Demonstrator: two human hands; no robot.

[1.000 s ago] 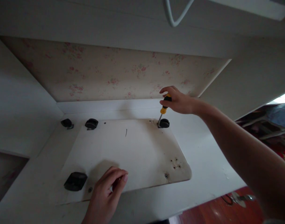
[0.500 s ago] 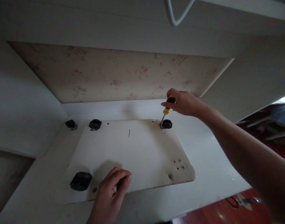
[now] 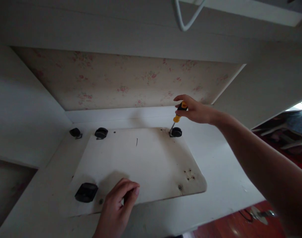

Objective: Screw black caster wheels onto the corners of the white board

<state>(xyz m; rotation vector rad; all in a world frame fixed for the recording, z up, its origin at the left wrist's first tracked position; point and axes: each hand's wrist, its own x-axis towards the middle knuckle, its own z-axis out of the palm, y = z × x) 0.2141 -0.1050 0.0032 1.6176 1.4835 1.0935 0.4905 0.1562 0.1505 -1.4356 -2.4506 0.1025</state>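
A white board point(image 3: 146, 162) lies on a white surface. Black casters sit at its back left point(image 3: 101, 133), front left point(image 3: 86, 192) and back right point(image 3: 176, 132). My right hand point(image 3: 192, 109) is around the yellow and black handle of a screwdriver point(image 3: 177, 118), some fingers lifted from it. The screwdriver leans, its tip down at the base of the back right caster. Over the board's front edge is my left hand point(image 3: 121, 201), thumb and forefinger pinched together; anything between them is too small to make out.
Another caster point(image 3: 76, 133) stands on the white surface point(image 3: 222, 168), left of the board. Screw holes show at the board's front right. Floral wallpaper point(image 3: 141, 82) is behind, with white panels at both sides. A white hook-shaped rod point(image 3: 184, 26) hangs overhead.
The fingers of my right hand have loosened and shifted on the screwdriver handle, with the forefinger lifted. My left hand keeps its pinch in nearly the same place.
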